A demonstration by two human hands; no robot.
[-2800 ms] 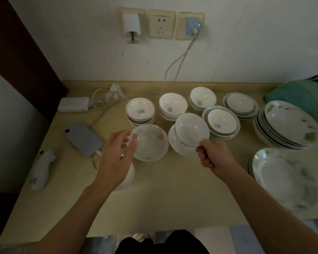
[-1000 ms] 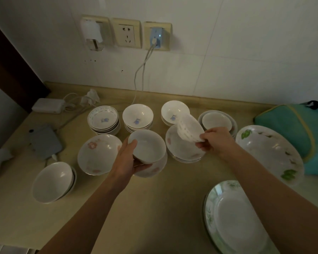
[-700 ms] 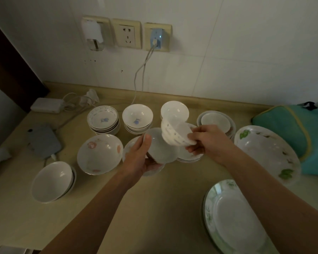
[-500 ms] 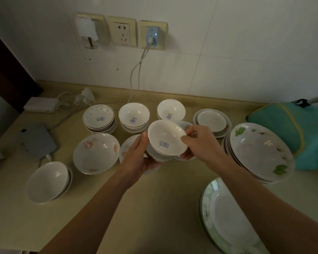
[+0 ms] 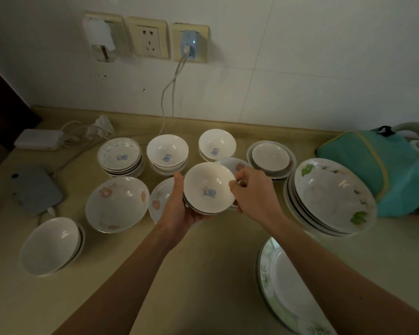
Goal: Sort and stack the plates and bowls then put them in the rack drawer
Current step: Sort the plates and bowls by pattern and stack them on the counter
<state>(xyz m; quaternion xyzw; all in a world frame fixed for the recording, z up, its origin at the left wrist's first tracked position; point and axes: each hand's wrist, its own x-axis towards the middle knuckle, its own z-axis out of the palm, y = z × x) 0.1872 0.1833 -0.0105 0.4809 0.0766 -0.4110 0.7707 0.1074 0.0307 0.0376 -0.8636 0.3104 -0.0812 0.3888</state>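
Head view: both hands' fingers (image 5: 235, 183) clamped on nested bowls (image 5: 209, 187), lower bowl mostly hidden, bottom-right plate (image 5: 288, 291) cut off.

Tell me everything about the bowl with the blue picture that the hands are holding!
The held bowl is small, round, glossy white like ceramic, with a blue mark inside. It sits upright, nested on another bowl, held above the counter. The left hand cups the pair from below, thumb at the rim; the right hand pinches its right rim.

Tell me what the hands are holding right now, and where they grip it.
A small stack of bowls. The left hand cups it from underneath, thumb on the left rim; the right hand pinches the top bowl's right rim.
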